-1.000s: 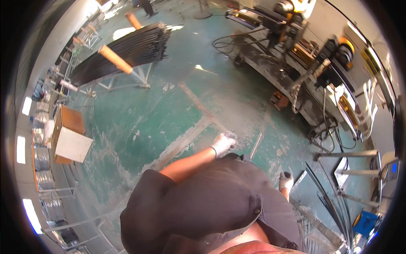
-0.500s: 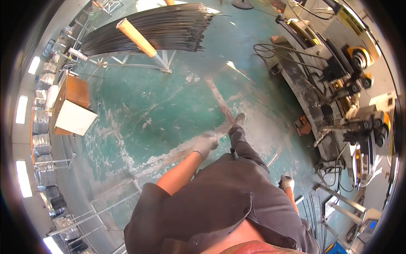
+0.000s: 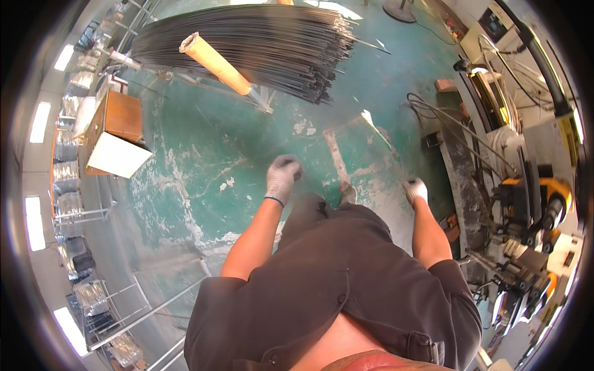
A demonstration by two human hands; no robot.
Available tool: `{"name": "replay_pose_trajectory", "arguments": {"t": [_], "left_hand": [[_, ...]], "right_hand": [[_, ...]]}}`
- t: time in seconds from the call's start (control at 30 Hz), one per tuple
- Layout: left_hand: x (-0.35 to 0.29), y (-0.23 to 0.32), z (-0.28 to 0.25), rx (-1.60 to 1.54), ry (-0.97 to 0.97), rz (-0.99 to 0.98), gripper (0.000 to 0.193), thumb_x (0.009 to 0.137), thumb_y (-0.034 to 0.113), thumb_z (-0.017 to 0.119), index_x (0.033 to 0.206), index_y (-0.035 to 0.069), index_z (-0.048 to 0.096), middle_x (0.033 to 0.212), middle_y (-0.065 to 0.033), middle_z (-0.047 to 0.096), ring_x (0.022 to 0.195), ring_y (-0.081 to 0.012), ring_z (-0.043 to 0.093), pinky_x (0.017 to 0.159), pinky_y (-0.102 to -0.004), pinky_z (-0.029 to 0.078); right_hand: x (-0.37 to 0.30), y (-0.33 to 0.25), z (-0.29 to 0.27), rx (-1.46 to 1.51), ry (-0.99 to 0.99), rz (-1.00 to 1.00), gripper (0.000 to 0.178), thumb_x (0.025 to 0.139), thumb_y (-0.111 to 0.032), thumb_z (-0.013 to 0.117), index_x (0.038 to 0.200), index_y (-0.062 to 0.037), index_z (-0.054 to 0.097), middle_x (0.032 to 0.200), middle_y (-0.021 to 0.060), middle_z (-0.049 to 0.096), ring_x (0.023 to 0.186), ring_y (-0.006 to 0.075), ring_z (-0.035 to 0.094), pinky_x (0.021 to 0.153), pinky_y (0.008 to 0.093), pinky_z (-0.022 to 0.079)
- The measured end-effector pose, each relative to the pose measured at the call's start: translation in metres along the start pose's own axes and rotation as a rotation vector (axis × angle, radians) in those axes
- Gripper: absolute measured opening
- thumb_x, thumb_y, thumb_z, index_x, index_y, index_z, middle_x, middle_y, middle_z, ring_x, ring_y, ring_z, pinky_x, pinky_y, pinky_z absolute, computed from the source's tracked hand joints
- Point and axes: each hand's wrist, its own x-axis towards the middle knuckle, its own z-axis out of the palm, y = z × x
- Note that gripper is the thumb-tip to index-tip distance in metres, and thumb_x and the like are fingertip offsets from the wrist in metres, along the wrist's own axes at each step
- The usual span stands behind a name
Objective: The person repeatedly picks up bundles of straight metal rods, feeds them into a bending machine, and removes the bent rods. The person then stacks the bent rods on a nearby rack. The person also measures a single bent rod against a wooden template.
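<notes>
My left hand, in a pale knit glove with a dark cuff band, is raised in front of me over the green floor. Its fingers are loosely curled and hold nothing that I can see. My right hand wears a similar pale glove and hangs ahead on the right, on the side of the machine. Its fingers are curled in too, with nothing visible in them. Neither hand touches anything. Farther off lies a large bundle of thin dark rods on a metal rack, with a yellowish tube standing up beside it.
A machine bench with cables and black-and-yellow parts runs along the right. A brown cabinet with a white panel stands left. Metal frames are at lower left. The worn green floor stretches ahead; a fan base stands far off.
I have stepped forward, and the rod bundle appears nearer. My left hand has swung up and slightly left; my right hand has swung forward from beside my body.
</notes>
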Motion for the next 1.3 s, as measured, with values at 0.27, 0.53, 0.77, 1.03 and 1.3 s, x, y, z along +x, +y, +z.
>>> {"name": "replay_pose_trajectory", "arguments": {"t": [0.27, 0.53, 0.77, 1.03, 1.3], "left_hand": [[0.098, -0.005, -0.016, -0.121, -0.051, -0.323, 0.033, 0.094, 0.004, 0.067, 0.125, -0.003, 0.061, 0.102, -0.0150, 0.074, 0.085, -0.0235, 0.074, 0.073, -0.0364, 0.060], [0.279, 0.142, -0.066, -0.012, 0.036, -0.021, 0.035, 0.095, 0.006, 0.064, 0.128, -0.005, 0.058, 0.103, -0.0147, 0.073, 0.083, -0.0226, 0.073, 0.078, -0.0352, 0.061], [0.318, 0.205, -0.134, 0.021, 0.209, -0.082, 0.040, 0.097, 0.008, 0.063, 0.134, -0.008, 0.056, 0.109, -0.0176, 0.072, 0.088, -0.0242, 0.073, 0.082, -0.0367, 0.061], [0.299, 0.111, -0.135, -0.211, 0.230, -0.320, 0.045, 0.097, 0.009, 0.063, 0.138, -0.006, 0.052, 0.108, -0.0199, 0.071, 0.091, -0.0276, 0.072, 0.079, -0.0391, 0.062], [0.324, 0.157, -0.090, -0.226, 0.168, -0.301, 0.041, 0.097, 0.010, 0.063, 0.134, -0.005, 0.055, 0.108, -0.0173, 0.071, 0.089, -0.0251, 0.072, 0.078, -0.0362, 0.060]], "right_hand": [[0.090, -0.386, 0.007, -0.022, -0.073, -0.404, 0.059, 0.084, -0.040, 0.082, 0.130, -0.0045, 0.068, 0.122, 0.0207, 0.073, 0.115, 0.0366, 0.070, 0.100, 0.0430, 0.054], [0.145, -0.597, 0.080, -0.373, 0.037, -0.706, 0.100, 0.072, -0.049, 0.092, 0.148, -0.0005, 0.048, 0.143, 0.0247, 0.057, 0.134, 0.0409, 0.054, 0.111, 0.0466, 0.047], [0.174, -0.682, 0.115, -0.578, -0.037, -0.703, 0.114, 0.067, -0.056, 0.093, 0.151, 0.0014, 0.043, 0.143, 0.0238, 0.054, 0.134, 0.0416, 0.051, 0.113, 0.0513, 0.041], [0.202, -0.684, 0.134, -0.655, -0.070, -0.902, 0.062, 0.087, -0.048, 0.079, 0.118, 0.0031, 0.060, 0.116, 0.0233, 0.066, 0.113, 0.0396, 0.064, 0.095, 0.0488, 0.054], [0.211, -0.699, 0.140, -0.672, -0.381, -0.807, 0.026, 0.094, -0.023, 0.062, 0.103, -0.0022, 0.074, 0.106, 0.0245, 0.076, 0.103, 0.0409, 0.074, 0.090, 0.0488, 0.059]]}}
